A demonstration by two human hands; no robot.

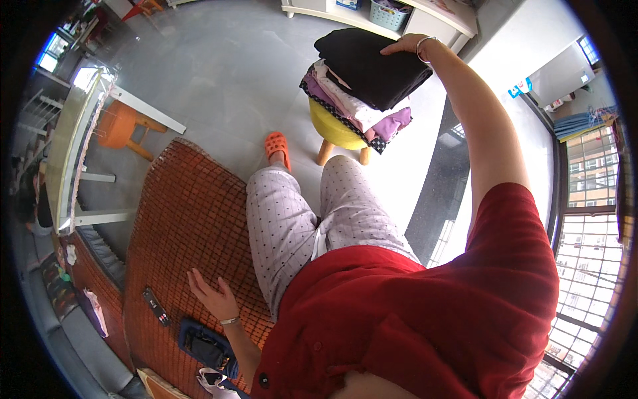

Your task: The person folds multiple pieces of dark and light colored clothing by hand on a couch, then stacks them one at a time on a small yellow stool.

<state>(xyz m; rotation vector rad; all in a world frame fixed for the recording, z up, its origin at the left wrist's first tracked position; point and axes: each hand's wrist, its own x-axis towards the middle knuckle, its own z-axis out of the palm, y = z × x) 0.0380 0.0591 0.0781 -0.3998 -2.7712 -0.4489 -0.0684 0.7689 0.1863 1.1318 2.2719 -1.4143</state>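
My right hand (407, 44) is at the far right corner of a black folded garment (369, 62), thumb on its top, other fingers partly hidden. The garment lies tilted on a pile of folded clothes, with a white printed cloth (366, 113) and a purple cloth (394, 124) showing under it. A black-and-white patterned cloth (344, 119) sticks out at the bottom. All of it rests on a yellow round stool (326, 124) with wooden legs. Fingers apart and holding nothing, my left hand (214, 298) hovers over the brown tile-mat seat (199, 214).
A remote control (156, 306) and dark blue folded clothing (207, 344) lie on the mat by my left forearm. An orange stool (118, 124) stands beside a white-legged table (82, 164) at left. A low white cabinet (433, 30) holds a blue basket (389, 16). Barred windows (593, 239) line the right.
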